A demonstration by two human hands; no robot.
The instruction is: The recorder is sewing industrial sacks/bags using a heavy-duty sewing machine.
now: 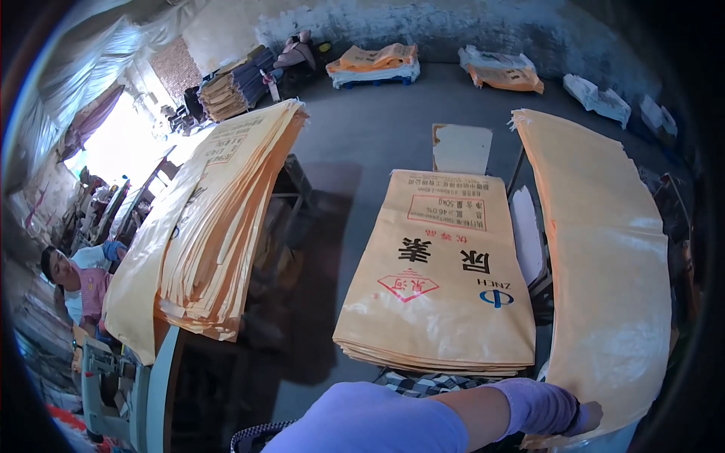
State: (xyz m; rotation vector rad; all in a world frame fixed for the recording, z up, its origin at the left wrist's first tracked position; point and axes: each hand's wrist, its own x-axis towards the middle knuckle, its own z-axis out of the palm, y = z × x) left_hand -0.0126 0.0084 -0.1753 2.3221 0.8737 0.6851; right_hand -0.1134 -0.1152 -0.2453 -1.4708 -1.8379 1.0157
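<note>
My left hand (592, 417), in a purple sleeve with a cuff over the wrist, reaches across to the lower right. Its fingers look closed at the near end of a large orange-tan woven sack (612, 257), which drapes over a stack on the right; the fingertips are partly hidden. In the middle, beyond my forearm, lies a flat pile of printed sacks (442, 325), with black, red and blue print on the top one. A thick stack of like sacks (219, 234) hangs fanned over a support at the left. My right hand is out of view.
A pale green sewing machine (113, 385) stands at the lower left, near another person (79, 283). A white board (462, 149) rises behind the middle pile. Along the far wall are sack bundles (374, 64), with another bundle (502, 69) further right.
</note>
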